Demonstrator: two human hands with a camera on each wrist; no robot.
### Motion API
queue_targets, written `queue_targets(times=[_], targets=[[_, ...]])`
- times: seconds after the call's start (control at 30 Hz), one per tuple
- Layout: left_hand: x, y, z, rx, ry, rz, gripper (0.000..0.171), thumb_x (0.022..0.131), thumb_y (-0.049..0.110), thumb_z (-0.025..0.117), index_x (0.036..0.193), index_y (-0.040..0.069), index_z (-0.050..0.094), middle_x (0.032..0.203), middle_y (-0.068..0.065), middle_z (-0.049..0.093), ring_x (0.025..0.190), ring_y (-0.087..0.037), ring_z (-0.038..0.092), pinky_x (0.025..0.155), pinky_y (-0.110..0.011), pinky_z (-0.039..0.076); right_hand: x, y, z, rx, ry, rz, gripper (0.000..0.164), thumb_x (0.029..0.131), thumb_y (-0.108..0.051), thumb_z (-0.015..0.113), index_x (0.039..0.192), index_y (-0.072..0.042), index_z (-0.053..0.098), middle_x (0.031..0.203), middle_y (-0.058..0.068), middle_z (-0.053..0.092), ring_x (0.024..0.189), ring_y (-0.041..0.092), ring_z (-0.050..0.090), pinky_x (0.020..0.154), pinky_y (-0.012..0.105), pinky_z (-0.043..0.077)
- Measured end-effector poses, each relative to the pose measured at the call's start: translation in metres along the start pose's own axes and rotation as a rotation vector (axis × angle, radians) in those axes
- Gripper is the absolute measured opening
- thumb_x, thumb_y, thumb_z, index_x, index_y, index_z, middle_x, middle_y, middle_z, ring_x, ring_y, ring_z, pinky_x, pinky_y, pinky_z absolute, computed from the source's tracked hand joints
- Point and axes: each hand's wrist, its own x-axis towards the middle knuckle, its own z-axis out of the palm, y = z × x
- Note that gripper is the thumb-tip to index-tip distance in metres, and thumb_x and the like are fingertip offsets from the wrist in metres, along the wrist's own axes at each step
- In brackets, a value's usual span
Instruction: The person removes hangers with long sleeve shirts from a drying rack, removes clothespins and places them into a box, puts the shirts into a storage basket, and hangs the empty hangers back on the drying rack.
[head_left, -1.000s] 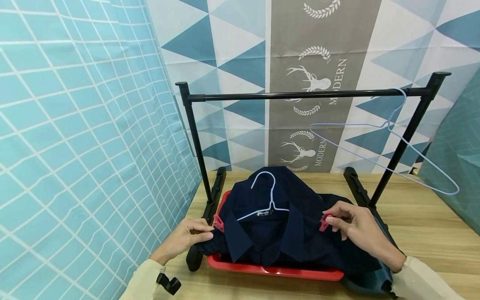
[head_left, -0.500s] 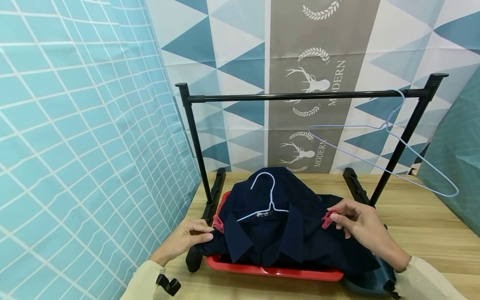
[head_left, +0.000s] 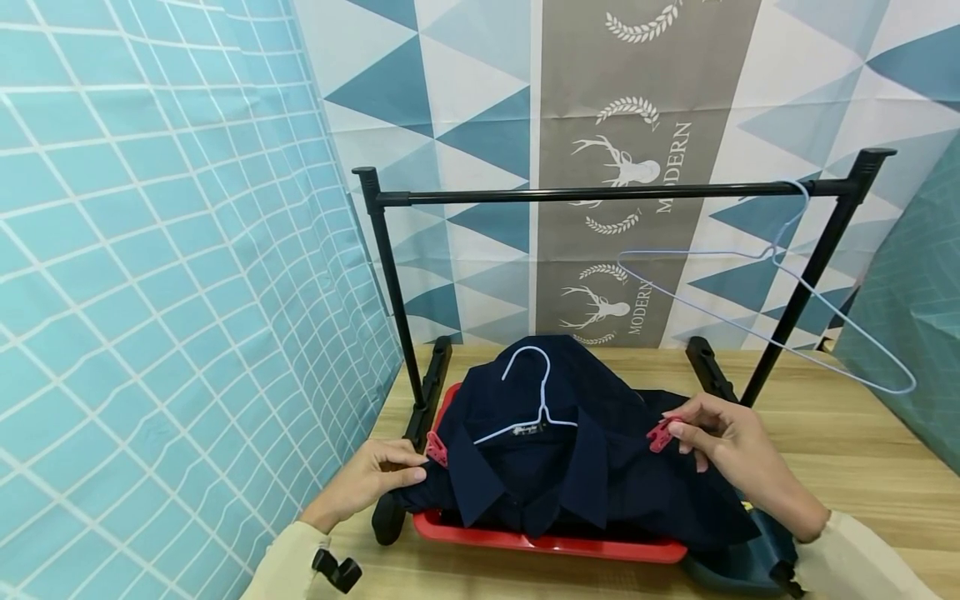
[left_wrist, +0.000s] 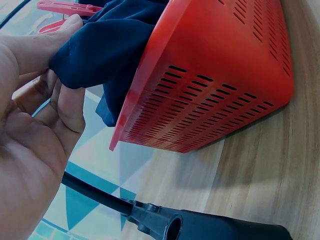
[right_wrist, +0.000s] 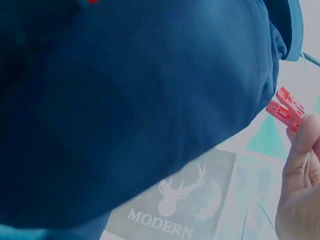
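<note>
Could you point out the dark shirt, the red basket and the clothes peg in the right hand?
Dark shirt (head_left: pixel 587 473), head view: on the collar.
Red basket (left_wrist: pixel 216 64), left wrist view: on the side wall.
Clothes peg (right_wrist: pixel 286 114), right wrist view: on its middle.

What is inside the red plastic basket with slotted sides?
A navy collared fabric shirt, with a thin pale wire hanger in its neck, lies across the basket; anything covered beneath cannot be seen.
</note>
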Motion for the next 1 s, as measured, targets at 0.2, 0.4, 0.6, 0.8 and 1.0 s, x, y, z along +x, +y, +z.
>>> queue_targets(times=[0.2, 0.4, 0.6, 0.8, 1.0], targets=[[0.000, 0.000, 0.000, 0.007, 0.002, -0.008, 0.023, 0.097, 0.006, 0.071, 0.119, 0.005, 0.078, 0.096, -0.009, 0.070, 0.079, -0.008, 0.054, 0.067, -0.024, 0.048, -0.001, -0.001, -0.005, -0.012, 0.007, 0.020, 0.012, 0.100, -0.007, 0.067, 0.111, -0.004, 0.071, 0.075, 0.009, 0.065, 0.051, 0.023, 0.055, 0.048, 0.035, 0.051], [-0.001, 0.000, 0.000, 0.016, 0.003, 0.000, 0.022, 0.097, 0.007, 0.071, 0.118, 0.005, 0.078, 0.097, -0.009, 0.071, 0.081, -0.008, 0.056, 0.069, -0.025, 0.049, -0.004, 0.001, -0.006, -0.053, 0.003, 0.033, 0.020, 0.103, -0.012, 0.064, 0.122, -0.004, 0.066, 0.087, 0.013, 0.068, 0.051, 0.022, 0.055, 0.047, 0.035, 0.051], [-0.001, -0.001, 0.000, 0.018, 0.006, -0.009, 0.022, 0.097, 0.008, 0.071, 0.117, 0.007, 0.079, 0.096, -0.009, 0.071, 0.081, -0.009, 0.056, 0.069, -0.026, 0.050, -0.007, 0.008, -0.008, -0.074, -0.009, 0.086, 0.033, 0.105, -0.019, 0.063, 0.133, -0.002, 0.062, 0.097, 0.011, 0.070, 0.053, 0.021, 0.055, 0.050, 0.034, 0.051], [0.000, -0.001, 0.001, 0.019, 0.010, -0.013, 0.021, 0.098, 0.009, 0.071, 0.116, 0.008, 0.079, 0.094, -0.007, 0.070, 0.080, -0.010, 0.055, 0.068, -0.025, 0.049, -0.007, 0.017, -0.011, -0.083, 0.001, 0.129, 0.036, 0.104, -0.024, 0.064, 0.134, -0.003, 0.062, 0.100, 0.012, 0.067, 0.057, 0.022, 0.055, 0.052, 0.032, 0.051], [0.000, -0.001, 0.001, 0.014, 0.013, -0.014, 0.021, 0.097, 0.009, 0.072, 0.116, 0.008, 0.080, 0.093, -0.008, 0.069, 0.079, -0.010, 0.055, 0.068, -0.025, 0.048, -0.010, 0.029, -0.017, -0.111, 0.026, 0.135, 0.037, 0.105, -0.022, 0.064, 0.136, -0.003, 0.061, 0.096, 0.009, 0.064, 0.054, 0.022, 0.053, 0.051, 0.032, 0.049]])
